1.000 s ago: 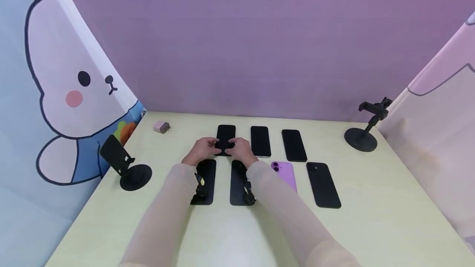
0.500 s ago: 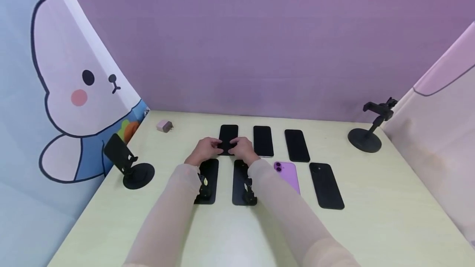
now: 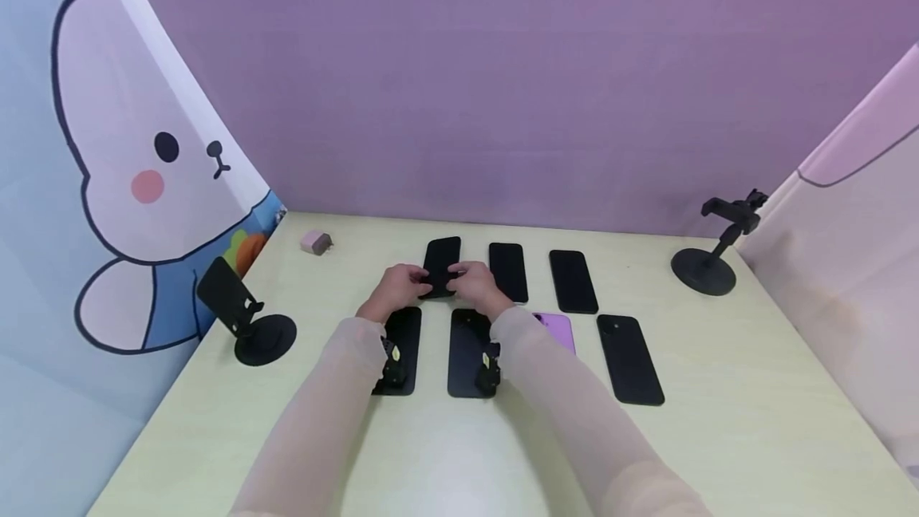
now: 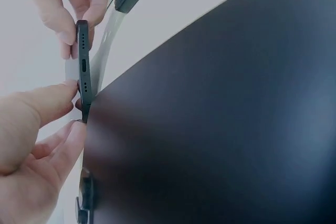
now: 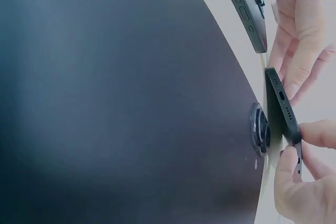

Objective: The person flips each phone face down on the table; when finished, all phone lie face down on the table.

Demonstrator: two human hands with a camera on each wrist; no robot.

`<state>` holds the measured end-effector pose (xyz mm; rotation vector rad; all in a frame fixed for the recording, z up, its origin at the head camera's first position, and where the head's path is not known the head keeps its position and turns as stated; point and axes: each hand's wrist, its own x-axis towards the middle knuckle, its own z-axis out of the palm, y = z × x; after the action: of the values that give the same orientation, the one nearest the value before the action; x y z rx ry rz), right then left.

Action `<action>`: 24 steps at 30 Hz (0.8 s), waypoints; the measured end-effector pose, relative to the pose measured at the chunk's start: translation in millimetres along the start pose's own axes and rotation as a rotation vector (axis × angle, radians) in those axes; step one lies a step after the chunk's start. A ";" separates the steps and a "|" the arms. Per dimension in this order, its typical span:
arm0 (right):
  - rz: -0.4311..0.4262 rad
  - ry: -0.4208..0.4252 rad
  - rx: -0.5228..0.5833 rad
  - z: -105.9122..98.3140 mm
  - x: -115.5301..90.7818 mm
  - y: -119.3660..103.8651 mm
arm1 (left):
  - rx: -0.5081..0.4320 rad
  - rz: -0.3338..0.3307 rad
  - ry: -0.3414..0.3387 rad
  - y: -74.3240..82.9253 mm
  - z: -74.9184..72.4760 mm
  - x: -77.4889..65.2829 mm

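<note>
A black smartphone [image 3: 441,263] in the back row is held at both long sides. My left hand [image 3: 395,292] pinches its left side and my right hand [image 3: 477,289] its right side, near the lower end. It sits slightly askew in the head view. Both wrist views show the bottom edge of this phone [image 4: 84,66], with its charging port and speaker holes, between the two hands. Below my wrists lie two dark phones, the left one [image 3: 408,353] and the right one [image 3: 463,357], partly covered by wrist cameras. Their dark backs fill much of the wrist views.
Two more black phones [image 3: 508,271] [image 3: 573,282] continue the back row. A purple phone [image 3: 558,329], partly under my right sleeve, and a black phone [image 3: 630,359] lie right. Black stands [image 3: 264,339] [image 3: 704,270] flank the table [image 3: 754,389]. A small charger [image 3: 316,242] sits back left.
The held phone has gone from lying straight to slightly turned, its far end shifted up a little. My right hand has moved slightly to the right and farther onto its side.
</note>
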<state>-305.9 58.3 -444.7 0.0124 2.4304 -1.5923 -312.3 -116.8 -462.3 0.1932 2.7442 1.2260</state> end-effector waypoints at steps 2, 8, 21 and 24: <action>-0.009 0.007 0.011 -1.7 -0.1 -0.3 | -0.001 0.014 -0.001 0.3 0.2 1.2; -0.050 0.034 0.100 -4.6 0.9 -1.0 | -0.020 0.023 -0.014 1.8 1.2 2.5; -0.078 0.047 0.284 -4.9 -0.4 -2.5 | -0.119 0.077 0.025 7.8 6.8 0.5; -0.087 0.048 0.317 -4.8 -0.3 -2.2 | -0.153 0.091 0.026 11.0 6.7 -0.9</action>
<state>-306.8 61.8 -440.8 -0.0008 2.2126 -2.0216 -309.6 -104.7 -458.5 0.2911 2.6742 1.4652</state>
